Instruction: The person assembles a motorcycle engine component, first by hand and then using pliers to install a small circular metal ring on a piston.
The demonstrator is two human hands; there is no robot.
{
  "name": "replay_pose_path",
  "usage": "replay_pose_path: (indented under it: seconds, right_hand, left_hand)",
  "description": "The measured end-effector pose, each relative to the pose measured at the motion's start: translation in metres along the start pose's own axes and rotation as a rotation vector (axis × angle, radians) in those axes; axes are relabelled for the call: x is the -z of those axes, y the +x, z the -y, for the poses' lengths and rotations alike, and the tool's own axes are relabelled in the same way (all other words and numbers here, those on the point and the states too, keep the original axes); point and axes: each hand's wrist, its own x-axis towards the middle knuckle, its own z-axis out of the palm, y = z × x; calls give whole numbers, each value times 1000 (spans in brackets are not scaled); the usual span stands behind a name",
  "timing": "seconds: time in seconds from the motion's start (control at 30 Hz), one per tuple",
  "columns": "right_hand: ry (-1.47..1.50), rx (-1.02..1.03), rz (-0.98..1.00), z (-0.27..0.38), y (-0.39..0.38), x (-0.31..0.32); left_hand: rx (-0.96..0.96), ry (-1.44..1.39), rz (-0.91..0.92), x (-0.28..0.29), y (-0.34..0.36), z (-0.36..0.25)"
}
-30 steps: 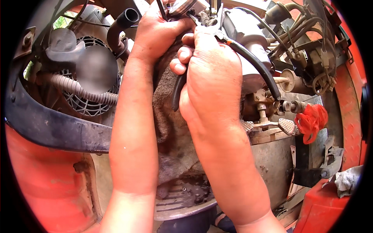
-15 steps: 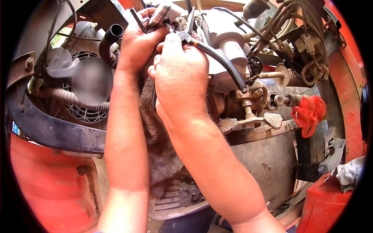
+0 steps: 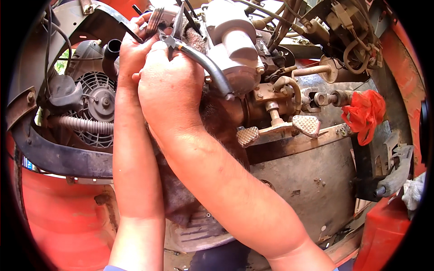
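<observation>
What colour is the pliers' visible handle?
The handle is black, with a little orange; clearest in the head view.

Readable text: none | blue-and-white label, far left: too small

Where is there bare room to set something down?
The dull grey metal panel is mostly bare between the right forearm, dimpled metal pedals and red boxy container; its slope is unclear. Crowded around the left hand, right hand, ribbed metal part, black-handled metal pliers and grey metal housing.

We held dark-handled pliers aslant, head uppermost. Just beside them, we gripped a ridged metal piece.
</observation>
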Motion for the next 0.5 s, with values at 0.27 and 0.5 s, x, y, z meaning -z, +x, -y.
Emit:
replay_pose_path:
  seconds: [0.27,0.5]
  right_hand:
    - [308,-214,-12,12,-3,1]
    - [99,31,-45,-7,0,-5]
  left_hand:
    - [122,-7,-63,-9,0,-8]
    - [57,-26,7,17,-2,4]
